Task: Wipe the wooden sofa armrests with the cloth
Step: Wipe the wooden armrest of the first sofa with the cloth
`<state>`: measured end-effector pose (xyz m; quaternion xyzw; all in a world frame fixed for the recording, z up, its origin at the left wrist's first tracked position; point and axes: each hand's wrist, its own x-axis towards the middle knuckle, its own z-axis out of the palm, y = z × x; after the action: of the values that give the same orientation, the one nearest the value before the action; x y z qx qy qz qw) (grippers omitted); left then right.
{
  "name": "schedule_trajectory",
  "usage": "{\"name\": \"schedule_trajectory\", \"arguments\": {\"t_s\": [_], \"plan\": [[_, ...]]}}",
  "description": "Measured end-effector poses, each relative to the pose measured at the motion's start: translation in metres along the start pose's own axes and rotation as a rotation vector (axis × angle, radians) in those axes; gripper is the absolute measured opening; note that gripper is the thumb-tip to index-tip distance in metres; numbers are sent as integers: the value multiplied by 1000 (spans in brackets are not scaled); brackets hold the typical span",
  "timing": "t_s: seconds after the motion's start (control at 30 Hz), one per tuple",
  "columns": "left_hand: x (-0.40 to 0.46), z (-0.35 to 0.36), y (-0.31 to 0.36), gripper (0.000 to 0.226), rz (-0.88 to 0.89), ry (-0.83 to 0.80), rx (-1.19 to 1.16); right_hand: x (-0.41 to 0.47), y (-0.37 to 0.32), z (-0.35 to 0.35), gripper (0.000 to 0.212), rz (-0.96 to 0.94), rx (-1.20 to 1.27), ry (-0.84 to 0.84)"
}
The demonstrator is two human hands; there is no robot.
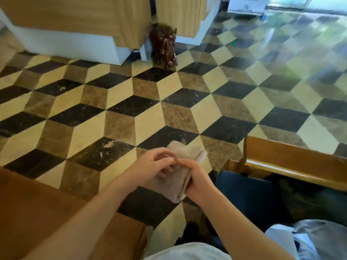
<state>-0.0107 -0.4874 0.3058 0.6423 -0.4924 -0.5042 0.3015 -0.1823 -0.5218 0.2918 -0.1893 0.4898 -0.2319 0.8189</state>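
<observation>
A folded beige cloth [175, 182] hangs in mid-air over the tiled floor, held between both hands. My left hand [155, 165] rests on top of it with fingers curled over the fold. My right hand [195, 176] grips the cloth's right edge from the side. A glossy wooden sofa armrest [293, 164] runs along the right, a short way to the right of the hands. Another brown wooden surface [37, 209] fills the lower left under my left forearm.
The floor [131, 102] has a black, tan and brown cube-pattern tile. A dark carved wooden figure [164, 46] stands at the back beside white and wood-grain cabinets [75, 25]. A dark blue cushion [249, 196] and a grey bundle [315, 237] lie at the lower right.
</observation>
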Motion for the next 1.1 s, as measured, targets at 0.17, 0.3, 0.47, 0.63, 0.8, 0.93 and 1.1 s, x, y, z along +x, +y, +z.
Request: {"name": "schedule_trajectory", "arguments": {"t_s": [0.17,0.3,0.47,0.63,0.8,0.93,1.1], "plan": [[102,31,36,16,-86,240,176,14,-73,-58,41,-11,185,150],[172,69,51,89,-541,8,-235,11,-113,-108,41,-133,433,165],[228,130,66,79,-557,-300,-711,6,-138,-171,49,-281,581,241],[277,208,92,61,-581,-303,-547,7,-138,-226,29,-345,772,366],[358,255,104,28,-643,-432,-323,42,-148,-246,30,-362,1013,544],[425,267,118,20,-691,-508,-162,86,-181,-238,37,-395,1185,656],[502,253,156,29,-670,-698,23,131,-237,-230,41,-410,1331,797]]}}
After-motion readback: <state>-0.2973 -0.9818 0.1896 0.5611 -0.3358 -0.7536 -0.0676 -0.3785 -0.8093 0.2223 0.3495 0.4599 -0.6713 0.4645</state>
